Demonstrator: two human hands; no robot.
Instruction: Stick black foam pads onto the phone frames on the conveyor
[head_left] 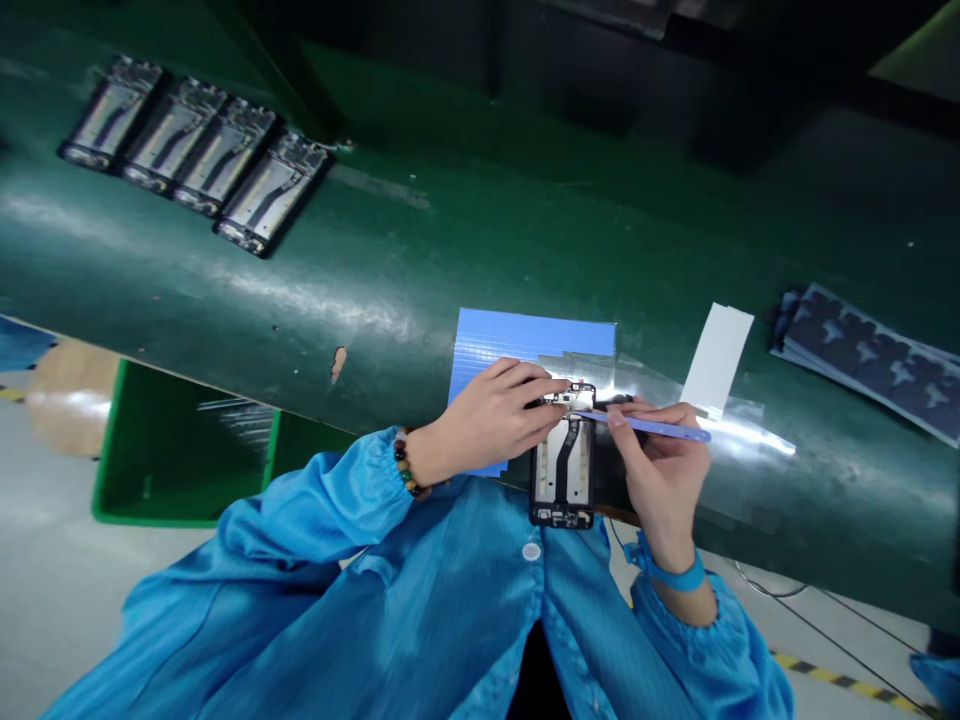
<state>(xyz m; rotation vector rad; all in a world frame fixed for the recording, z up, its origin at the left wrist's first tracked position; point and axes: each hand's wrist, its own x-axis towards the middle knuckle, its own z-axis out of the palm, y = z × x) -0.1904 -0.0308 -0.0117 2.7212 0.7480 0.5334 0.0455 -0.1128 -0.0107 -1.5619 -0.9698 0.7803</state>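
The left hand [501, 418] is reaching over the upper end of an opened phone [576, 465], its fingertips resting there; whether its grip is pinching anything or only pressing, the view is not making clear. The right hand [666, 468] is holding a slim purple tool [660, 428] between thumb and fingers, its grip closed around the shaft, and the tip is pointing left onto the phone's upper part, beside the left fingertips. The phone is lying at the near edge of the green bench [420, 260], its lower end toward the person's blue smock [442, 610], with a dark ribbon cable [564, 462] running down its pale inner face. A blue sheet [525, 335] is lying partly under the left hand, just beside the phone. Beyond the right hand, a white strip [718, 360] is resting on the bench, and farther right dark patterned sheets [870, 355] are lying in a stack. Four more opened phones [270, 195] are lying in a slanting row at the far left. Below the bench's left edge, a green bin [184, 450] is standing.
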